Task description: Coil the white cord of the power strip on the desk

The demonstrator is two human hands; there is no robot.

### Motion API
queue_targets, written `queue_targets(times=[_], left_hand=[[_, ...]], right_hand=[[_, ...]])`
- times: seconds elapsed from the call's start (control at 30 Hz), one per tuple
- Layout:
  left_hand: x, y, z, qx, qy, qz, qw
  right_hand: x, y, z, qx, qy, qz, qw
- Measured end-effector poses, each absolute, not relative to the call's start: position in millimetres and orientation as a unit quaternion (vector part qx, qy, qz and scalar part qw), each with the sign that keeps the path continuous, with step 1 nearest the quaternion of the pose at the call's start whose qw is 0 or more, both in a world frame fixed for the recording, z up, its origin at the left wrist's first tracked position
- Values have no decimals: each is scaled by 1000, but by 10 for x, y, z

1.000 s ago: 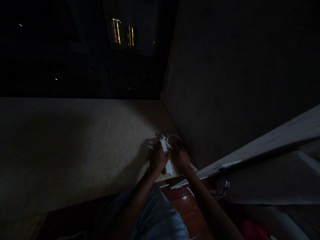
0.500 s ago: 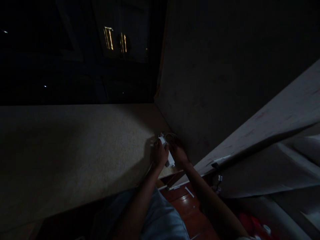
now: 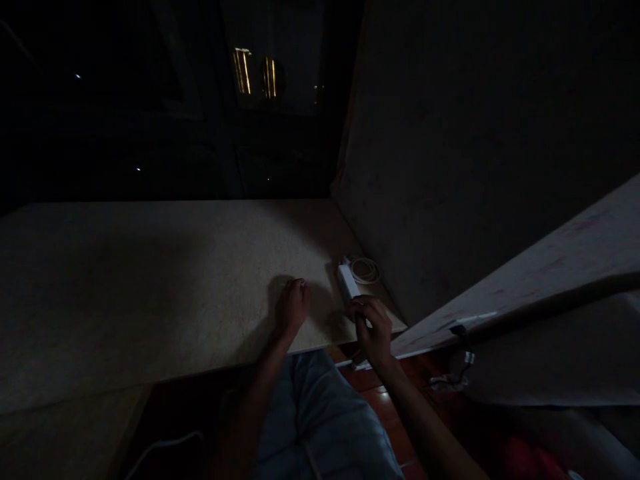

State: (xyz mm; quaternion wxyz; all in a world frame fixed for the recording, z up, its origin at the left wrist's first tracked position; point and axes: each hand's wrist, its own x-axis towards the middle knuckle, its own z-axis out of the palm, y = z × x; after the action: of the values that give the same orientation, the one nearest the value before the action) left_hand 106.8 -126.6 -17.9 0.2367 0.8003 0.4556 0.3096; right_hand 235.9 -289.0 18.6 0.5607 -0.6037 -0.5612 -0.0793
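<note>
A long white block that looks like a power strip (image 3: pixel 348 281) lies on the pale ledge (image 3: pixel 210 267), near its right end. Beside its far end is a coiled white cable (image 3: pixel 367 271). My right hand (image 3: pixel 374 327) is at the near end of the block, its thumb and fingers bent together. The hand covers that end, and whether it grips the block or something small is hidden. To the left, apart from the block, my left hand (image 3: pixel 295 305) is over the ledge with its fingers curled in. What it holds, if anything, cannot be made out in the dim light.
A dark window (image 3: pixel 280 153) stands behind the ledge, and a wall (image 3: pixel 430 200) closes its right side. Below right are a reddish floor (image 3: pixel 385 400), a black cable (image 3: pixel 469 360) and pale fabric (image 3: pixel 540 360). My legs (image 3: pixel 325 413) are against the ledge's front edge.
Both hands were together on the white block. My left hand has let go of it and moved left. My right hand has shifted to its near end, uncovering the coiled cable.
</note>
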Motion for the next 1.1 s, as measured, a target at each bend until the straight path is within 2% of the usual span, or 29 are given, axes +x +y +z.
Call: queue_targets(times=[0.13, 0.3, 0.47, 0.7, 1.1], left_hand=[[610, -1133, -286, 768, 473, 367, 226], [183, -1104, -470, 704, 495, 438, 260], [85, -1159, -525, 619, 500, 495, 349], [104, -1212, -482, 584, 498, 505, 394], [101, -1217, -471, 569, 490, 525, 402]], right_hand=[[1969, -2541, 236, -551, -629, 73, 544], [1688, -1966, -108, -587, -612, 271, 456], [1497, -1770, -294, -678, -557, 228, 421], [1540, -1951, -319, -612, -556, 270, 493], [1539, -1961, -294, -607, -547, 284, 501]])
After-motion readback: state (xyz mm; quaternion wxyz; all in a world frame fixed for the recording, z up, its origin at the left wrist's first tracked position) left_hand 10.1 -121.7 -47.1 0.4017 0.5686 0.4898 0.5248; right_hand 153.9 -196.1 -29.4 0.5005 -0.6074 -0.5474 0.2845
